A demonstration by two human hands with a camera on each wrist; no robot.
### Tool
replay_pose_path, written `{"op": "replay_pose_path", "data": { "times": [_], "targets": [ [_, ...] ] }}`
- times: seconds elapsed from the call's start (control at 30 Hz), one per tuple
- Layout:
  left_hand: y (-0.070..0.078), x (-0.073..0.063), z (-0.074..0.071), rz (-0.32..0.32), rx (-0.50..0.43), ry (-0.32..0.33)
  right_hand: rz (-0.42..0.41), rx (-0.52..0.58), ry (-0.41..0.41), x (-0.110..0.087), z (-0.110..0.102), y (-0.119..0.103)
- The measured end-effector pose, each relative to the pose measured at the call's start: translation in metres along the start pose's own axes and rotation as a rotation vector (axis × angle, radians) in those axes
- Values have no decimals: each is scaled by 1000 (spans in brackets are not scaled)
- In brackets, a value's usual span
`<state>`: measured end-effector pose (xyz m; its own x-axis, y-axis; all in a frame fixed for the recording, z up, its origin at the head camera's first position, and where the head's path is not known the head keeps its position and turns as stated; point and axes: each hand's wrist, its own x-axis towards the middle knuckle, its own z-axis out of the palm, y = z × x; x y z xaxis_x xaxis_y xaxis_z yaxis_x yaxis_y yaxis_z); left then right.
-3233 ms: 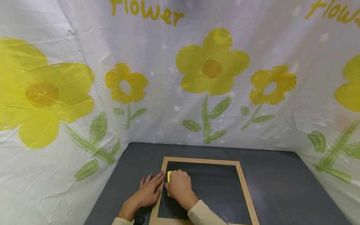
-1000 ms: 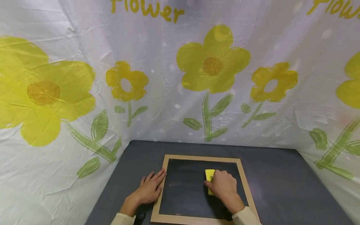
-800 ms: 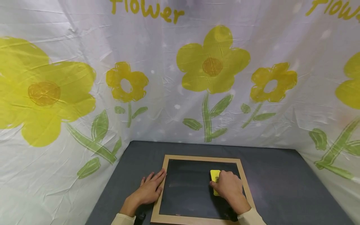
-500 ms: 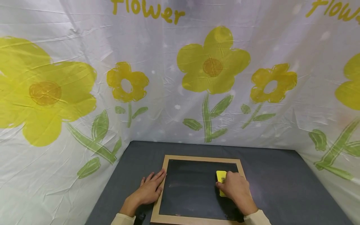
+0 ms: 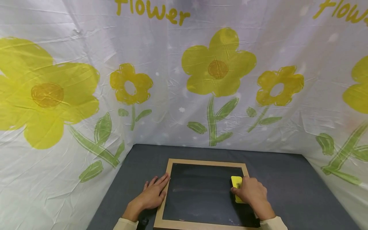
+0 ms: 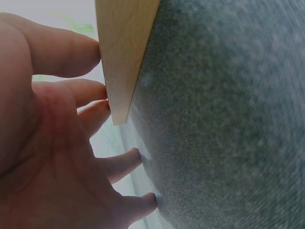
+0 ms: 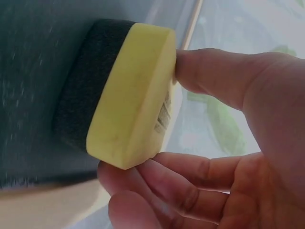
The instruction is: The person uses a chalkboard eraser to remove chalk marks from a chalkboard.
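Observation:
A small blackboard (image 5: 201, 195) in a light wooden frame lies flat on the dark cloth-covered table. My right hand (image 5: 253, 193) grips a yellow board eraser (image 5: 237, 185) with a black felt base, near the board's right side. In the right wrist view the eraser (image 7: 131, 93) sits with its felt on the board, thumb on one side and fingers on the other. My left hand (image 5: 152, 195) rests at the left side of the frame. Seen from the left wrist, its thumb and some fingertips touch the wooden frame (image 6: 124, 52), while two other fingertips touch the cloth.
Dark grey cloth (image 5: 290, 185) covers the table around the board. White curtains (image 5: 172, 127) printed with yellow flowers hang behind and on both sides. Faint chalk traces (image 5: 231, 220) show near the board's lower edge.
My right hand has slid the eraser across the blackboard from its left side to its right side. The left hand stays at the left side of the frame.

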<state>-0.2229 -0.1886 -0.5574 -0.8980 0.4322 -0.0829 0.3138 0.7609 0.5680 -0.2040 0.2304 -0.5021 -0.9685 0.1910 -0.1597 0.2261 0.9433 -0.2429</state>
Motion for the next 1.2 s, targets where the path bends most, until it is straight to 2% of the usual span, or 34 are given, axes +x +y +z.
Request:
{"op": "replay_pose_path", "data": {
  "times": [0.13, 0.37, 0.63, 0.93, 1.13, 1.2],
  "targets": [
    [-3, 0, 1, 29, 0, 8, -2, 10, -16, -1, -4, 9],
    [1, 2, 1, -17, -1, -13, 12, 16, -34, 1, -5, 14],
    [3, 3, 1, -38, 13, -19, -3, 31, -22, 0, -5, 14],
    [-5, 3, 3, 19, -23, -7, -14, 11, -11, 2, -6, 7],
    [-18, 9, 13, 27, -12, 10, -27, -3, 10, 1, -5, 3],
    [-18, 10, 15, 17, -6, 20, -33, -5, 20, 0, -6, 2]
  ]
}}
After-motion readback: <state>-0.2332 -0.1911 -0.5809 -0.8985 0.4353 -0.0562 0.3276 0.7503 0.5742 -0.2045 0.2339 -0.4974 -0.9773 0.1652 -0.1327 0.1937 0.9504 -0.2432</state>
